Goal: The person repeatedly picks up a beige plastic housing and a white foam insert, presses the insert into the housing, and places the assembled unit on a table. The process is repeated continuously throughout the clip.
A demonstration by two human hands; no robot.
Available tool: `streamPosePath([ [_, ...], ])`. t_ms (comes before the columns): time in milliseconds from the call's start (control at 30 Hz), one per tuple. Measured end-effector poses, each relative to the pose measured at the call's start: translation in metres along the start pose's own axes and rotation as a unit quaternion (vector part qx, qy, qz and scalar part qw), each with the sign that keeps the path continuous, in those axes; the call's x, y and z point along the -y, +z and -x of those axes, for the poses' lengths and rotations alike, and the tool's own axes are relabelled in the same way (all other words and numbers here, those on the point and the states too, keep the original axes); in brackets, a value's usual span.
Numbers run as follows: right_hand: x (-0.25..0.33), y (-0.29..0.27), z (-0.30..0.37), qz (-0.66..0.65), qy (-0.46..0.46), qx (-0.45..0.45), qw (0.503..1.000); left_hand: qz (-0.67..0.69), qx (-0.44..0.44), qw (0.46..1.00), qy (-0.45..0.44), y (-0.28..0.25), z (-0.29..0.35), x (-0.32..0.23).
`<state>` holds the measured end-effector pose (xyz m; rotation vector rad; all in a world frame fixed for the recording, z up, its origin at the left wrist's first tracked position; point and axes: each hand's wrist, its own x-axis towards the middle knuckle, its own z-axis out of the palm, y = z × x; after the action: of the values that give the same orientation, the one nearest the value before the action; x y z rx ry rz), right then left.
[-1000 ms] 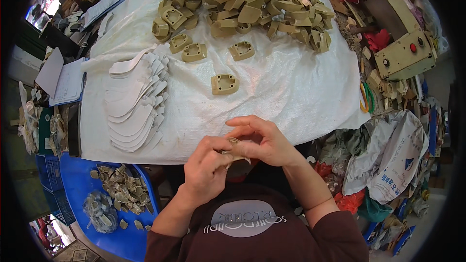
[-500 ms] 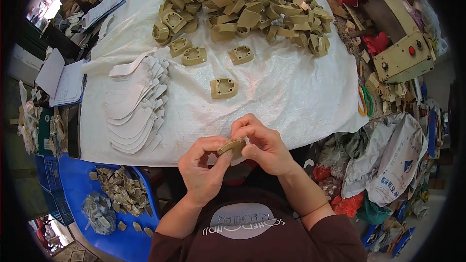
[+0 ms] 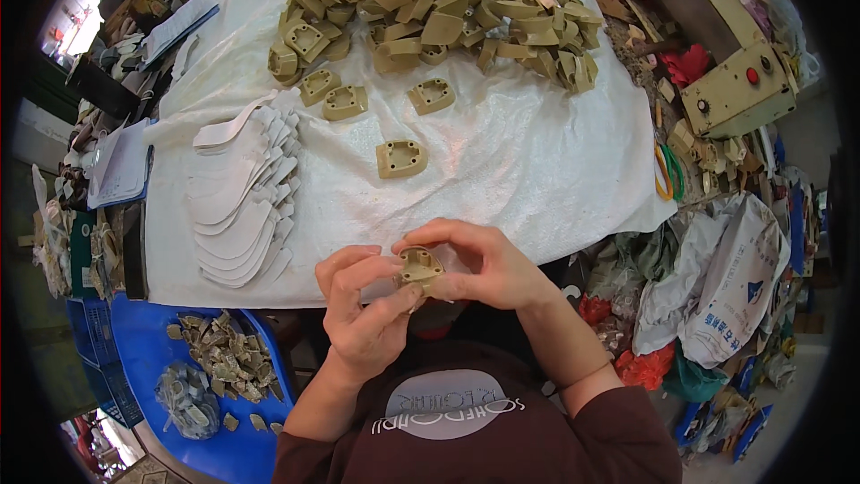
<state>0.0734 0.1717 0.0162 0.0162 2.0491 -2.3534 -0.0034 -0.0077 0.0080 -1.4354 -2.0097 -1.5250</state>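
Close to my body, at the near edge of the table, both hands hold one hollow, khaki shoe heel (image 3: 417,265). Its open side with round holes faces up. My right hand (image 3: 493,271) pinches it from the right, with the index finger along the far side and the thumb on the near side. On the other side, my left hand (image 3: 360,298) has its fingertips and thumb closed on the heel's edge. Something whitish shows between the fingers; I cannot tell whether it is a white piece or the cloth. Beyond the hands lies a single khaki heel (image 3: 401,159).
A large pile of khaki heels (image 3: 441,29) covers the far side of the white sheet (image 3: 537,161). Overlapping white curved pieces (image 3: 235,231) lie at left. Below them is a blue tray (image 3: 193,437) with small tan pieces. A control box (image 3: 739,94) and plastic sacks (image 3: 735,282) stand at right.
The held heel has turned so its hollow side now faces up. My right hand has shifted its grip around it, and my left fingers have spread a little. The view has moved slightly.
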Motion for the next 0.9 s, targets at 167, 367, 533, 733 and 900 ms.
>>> streamPosePath([
  [167,-0.003,-0.003,0.000,0.139,-0.205,-0.093,0.964,0.156,-0.003,0.983,-0.095,0.001,0.000,-0.001],
  [367,-0.007,0.018,0.002,0.149,-0.220,-0.070,0.962,0.477,0.099,0.773,-0.407,0.007,0.002,-0.005],
  [533,-0.021,0.029,0.001,0.178,-0.250,-0.110,0.945,0.403,0.069,0.836,-0.365,0.010,0.004,-0.012],
  [733,-0.016,0.022,-0.018,-0.099,-0.046,-0.009,0.994,0.460,0.044,0.837,-0.294,0.024,0.002,-0.019],
  [900,-0.025,0.024,-0.015,-0.063,-0.128,0.016,0.990,0.347,0.044,0.882,-0.315,0.026,0.009,-0.021],
])
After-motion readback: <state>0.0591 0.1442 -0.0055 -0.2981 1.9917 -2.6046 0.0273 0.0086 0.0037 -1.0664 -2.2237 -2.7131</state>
